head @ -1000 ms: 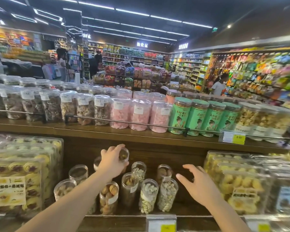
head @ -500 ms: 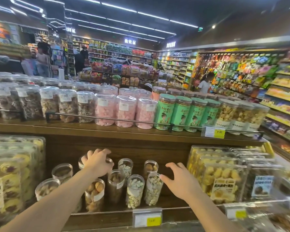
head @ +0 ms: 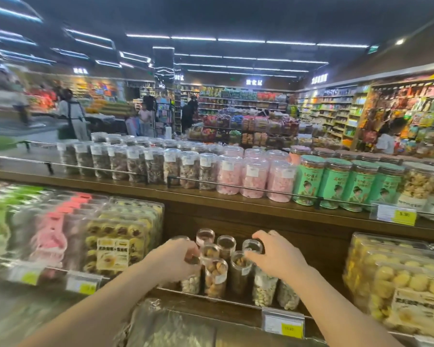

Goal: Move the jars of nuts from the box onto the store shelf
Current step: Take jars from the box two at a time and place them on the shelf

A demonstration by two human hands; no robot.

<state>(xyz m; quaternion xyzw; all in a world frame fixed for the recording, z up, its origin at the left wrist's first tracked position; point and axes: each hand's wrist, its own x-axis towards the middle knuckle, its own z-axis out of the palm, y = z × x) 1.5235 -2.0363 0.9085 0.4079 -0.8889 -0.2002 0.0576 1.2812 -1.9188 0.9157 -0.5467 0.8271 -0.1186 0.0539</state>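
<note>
Several clear jars of nuts stand packed together at the middle of the lower wooden shelf [head: 226, 310]. My left hand [head: 174, 262] curls its fingers over the lid of the front-left jar of pale nuts [head: 191, 283]. Beside it stand a walnut jar [head: 214, 276] and a darker jar [head: 239, 272]. My right hand [head: 273, 256] lies with spread fingers on the tops of the right-hand jars, above a pistachio jar [head: 263, 290]. Three more jars [head: 226, 244] stand behind. No box is in view.
The upper shelf carries rows of jars behind a metal rail: pink sweets [head: 253, 176] and green canisters [head: 333, 182]. Pastry boxes [head: 115, 236] flank the nut jars on the left, cookie boxes [head: 398, 279] on the right. A price tag [head: 283, 321] hangs below. People stand in the far aisles.
My left hand has come forward from a back jar to the front-left jar. My right hand has moved in from the open shelf onto the right-hand jar tops. The view swung left.
</note>
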